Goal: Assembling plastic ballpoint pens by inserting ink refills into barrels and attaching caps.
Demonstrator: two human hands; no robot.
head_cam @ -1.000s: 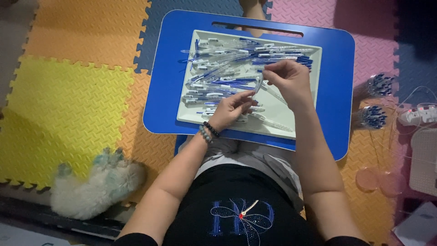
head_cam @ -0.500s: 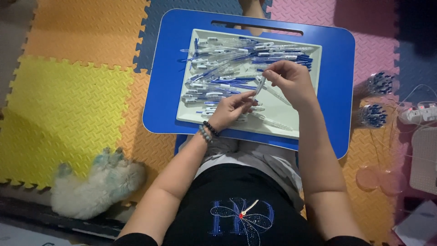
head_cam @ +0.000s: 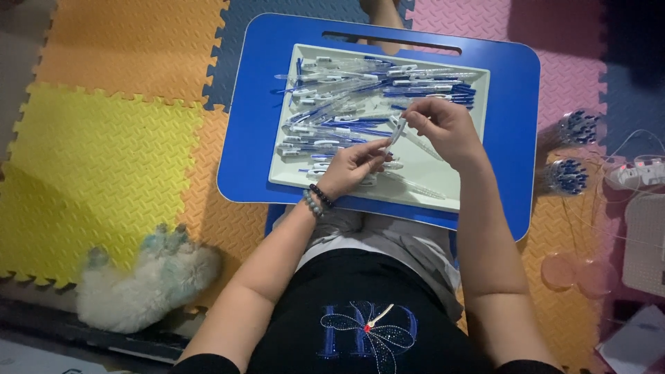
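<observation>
Pinching one clear pen barrel (head_cam: 395, 131) between both hands: right hand (head_cam: 443, 128) closed on its upper end, left hand (head_cam: 353, 166) gripping at seven o'clock (long axis running one-to-seven), over the white tray (head_cam: 450, 194).

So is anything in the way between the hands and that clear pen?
Nothing visible is. Both hands already meet at the clear pen: the right hand pinches its upper end and the left hand meets its lower end, above the white tray and beside the pile of pens.
</observation>
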